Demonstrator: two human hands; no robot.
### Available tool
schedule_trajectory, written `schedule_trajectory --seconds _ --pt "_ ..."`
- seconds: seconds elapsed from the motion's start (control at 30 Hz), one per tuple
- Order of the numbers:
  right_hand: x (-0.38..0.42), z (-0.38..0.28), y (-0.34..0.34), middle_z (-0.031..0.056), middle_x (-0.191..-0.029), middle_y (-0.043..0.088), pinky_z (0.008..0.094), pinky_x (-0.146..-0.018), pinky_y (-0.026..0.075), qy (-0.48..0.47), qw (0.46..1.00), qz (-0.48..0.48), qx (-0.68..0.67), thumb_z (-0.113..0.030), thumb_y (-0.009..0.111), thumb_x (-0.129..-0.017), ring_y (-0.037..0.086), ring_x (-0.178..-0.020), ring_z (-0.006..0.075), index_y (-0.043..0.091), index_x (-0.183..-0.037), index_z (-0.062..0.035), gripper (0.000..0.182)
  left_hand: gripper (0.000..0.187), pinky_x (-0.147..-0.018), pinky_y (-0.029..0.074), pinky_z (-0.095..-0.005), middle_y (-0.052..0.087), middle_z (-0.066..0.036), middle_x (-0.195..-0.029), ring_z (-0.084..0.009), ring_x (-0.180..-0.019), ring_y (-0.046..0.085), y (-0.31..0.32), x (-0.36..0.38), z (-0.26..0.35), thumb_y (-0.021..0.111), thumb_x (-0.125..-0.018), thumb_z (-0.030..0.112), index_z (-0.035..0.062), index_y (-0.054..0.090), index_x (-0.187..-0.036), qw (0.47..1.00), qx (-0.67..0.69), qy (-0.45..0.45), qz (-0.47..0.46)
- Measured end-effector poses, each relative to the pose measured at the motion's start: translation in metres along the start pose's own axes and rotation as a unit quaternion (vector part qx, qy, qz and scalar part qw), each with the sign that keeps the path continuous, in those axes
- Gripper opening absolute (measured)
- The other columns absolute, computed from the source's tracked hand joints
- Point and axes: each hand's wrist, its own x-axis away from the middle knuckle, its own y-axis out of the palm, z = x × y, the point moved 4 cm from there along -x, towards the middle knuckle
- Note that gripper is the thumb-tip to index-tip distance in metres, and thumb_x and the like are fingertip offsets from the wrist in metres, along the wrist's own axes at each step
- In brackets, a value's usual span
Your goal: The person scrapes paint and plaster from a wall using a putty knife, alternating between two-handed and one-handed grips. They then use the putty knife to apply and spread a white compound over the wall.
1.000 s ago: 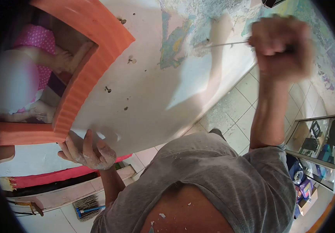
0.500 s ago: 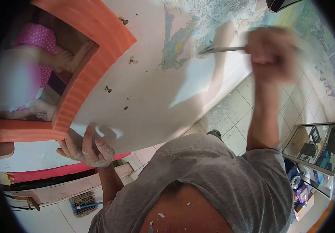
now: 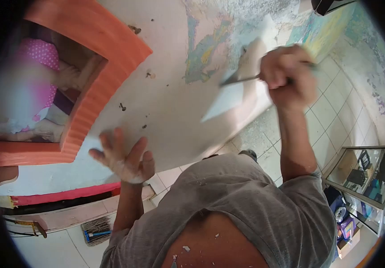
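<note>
Right hand (image 3: 287,77) fingers (image 3: 276,71) wrapped tight round the handle of a scraper (image 3: 239,80), fist closed, handle mostly hidden inside it. Thin metal blade sticks out to the left w/ its tip on or just at the wall (image 3: 170,107), at the edge where white coat gives way to the patchy blue-green-yellow old paint (image 3: 203,49). Exact contact hard to tell, some blur.

Scraper looks light, stiff, narrow; blade prob. springy near the tip and sharp at the edge, so hold stays back on the handle, not on the metal. A dusty palm could let it slip, so a full fist suits it.

Left hand (image 3: 123,158) fingers spread apart, holding nothing, palm at or near the wall just below the orange frame (image 3: 96,96); whitened w/ dust or plaster. Can't tell if it presses or only hovers.

Further out: small holes and fixings dot the white wall. Another person in pink (image 3: 36,71) shows through the framed opening. Tiled floor (image 3: 331,111) below, a brush (image 3: 95,230) by the base, glass cabinet (image 3: 362,172) lower right.
</note>
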Motion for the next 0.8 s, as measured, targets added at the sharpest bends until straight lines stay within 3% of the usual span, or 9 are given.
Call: schedule_trajectory --seconds 0.17,0.23,0.3,0.47,0.67,0.7,0.73,0.77,0.8 --pt "-0.018 -0.074 0.013 0.0032 -0.061 0.049 0.0276 -0.043 0.033 -0.174 0.973 -0.128 0.078 -0.009 0.042 -0.093 0.041 -0.046 0.0115 0.043 -0.067 -0.0074 0.026 0.018 -0.12 0.005 -0.0482 0.064 -0.007 -0.13 -0.0278 -0.133 0.05 0.046 -0.036 0.044 0.059 -0.091 0.031 0.023 0.068 -0.104 0.994 0.059 0.057 -0.072" --pt "-0.004 0.005 -0.005 0.0052 -0.06 0.051 0.0272 -0.043 0.035 0.031 0.996 0.077 0.016 -0.002 0.052 -0.089 0.044 -0.047 0.0114 0.045 -0.066 -0.0052 0.025 0.014 -0.12 0.009 -0.0461 0.068 0.0 -0.124 -0.0198 -0.126 0.057 0.058 -0.049 0.061 0.06 -0.091 0.03 0.0227 0.069 -0.099 0.991 0.087 0.07 -0.074" --pt "0.009 0.027 -0.007 0.0071 -0.058 0.051 0.0273 -0.044 0.036 0.097 0.988 0.07 -0.098 0.003 0.062 -0.083 0.046 -0.048 0.0125 0.047 -0.067 -0.0029 0.023 0.016 -0.12 0.009 -0.0468 0.069 -0.001 -0.121 -0.0206 -0.124 0.058 0.065 -0.054 0.07 0.06 -0.091 0.029 0.0213 0.069 -0.101 0.99 0.085 0.083 -0.077" --pt "-0.011 -0.078 0.027 0.0012 -0.063 0.046 0.0311 -0.053 0.039 -0.16 0.98 -0.116 0.006 -0.017 0.041 -0.093 0.043 -0.054 0.013 0.04 -0.069 -0.0152 0.024 0.016 -0.119 0.013 -0.0478 0.07 -0.002 -0.117 -0.0204 -0.123 0.059 0.068 -0.054 0.07 0.06 -0.09 0.026 0.0203 0.068 -0.103 0.988 0.095 0.091 -0.076" --pt "0.005 -0.064 0.038 0.0104 -0.078 0.054 0.0396 -0.07 0.045 -0.188 0.976 -0.101 0.052 -0.024 0.062 -0.093 0.051 -0.07 0.0224 0.05 -0.084 -0.0049 0.025 0.025 -0.115 0.025 -0.0433 0.069 -0.006 -0.115 -0.0208 -0.118 0.06 0.08 -0.076 0.095 0.057 -0.095 0.031 0.0126 0.065 -0.11 0.894 0.426 0.011 -0.138" --pt "0.016 -0.063 0.039 0.0118 -0.082 0.055 0.0419 -0.073 0.047 -0.193 0.976 -0.074 0.071 -0.025 0.064 -0.092 0.054 -0.076 0.025 0.052 -0.085 -0.004 0.026 0.035 -0.112 0.029 -0.0423 0.066 -0.008 -0.119 -0.0213 -0.117 0.059 0.089 -0.08 0.108 0.053 -0.098 0.038 0.0106 0.058 -0.119 0.724 0.653 -0.152 -0.159" --pt "0.027 -0.062 0.04 0.0141 -0.088 0.057 0.0445 -0.078 0.047 -0.204 0.966 -0.073 0.143 -0.027 0.066 -0.09 0.055 -0.085 0.0287 0.054 -0.087 -0.0032 0.026 0.047 -0.109 0.033 -0.0413 0.063 -0.01 -0.123 -0.0217 -0.115 0.058 0.099 -0.08 0.123 0.049 -0.1 0.045 0.0086 0.051 -0.129 0.476 0.812 -0.297 -0.164" --pt "0.04 -0.061 0.039 0.0164 -0.095 0.058 0.0472 -0.082 0.048 -0.215 0.95 -0.071 0.215 -0.028 0.067 -0.089 0.056 -0.095 0.0324 0.057 -0.089 -0.0025 0.028 0.047 -0.109 0.033 -0.0413 0.063 -0.01 -0.123 -0.0217 -0.115 0.058 0.101 -0.09 0.128 0.049 -0.1 0.045 0.0086 0.051 -0.129 0.476 0.813 -0.293 -0.161" --pt "0.057 -0.055 0.034 0.021 -0.109 0.058 0.0509 -0.09 0.047 -0.187 0.95 -0.075 0.237 -0.029 0.068 -0.087 0.051 -0.111 0.0369 0.06 -0.096 -0.0014 0.03 0.055 -0.106 0.036 -0.0398 0.06 -0.012 -0.125 -0.0209 -0.114 0.057 0.11 -0.102 0.133 0.046 -0.1 0.051 0.0082 0.044 -0.135 0.341 0.866 -0.322 -0.172"
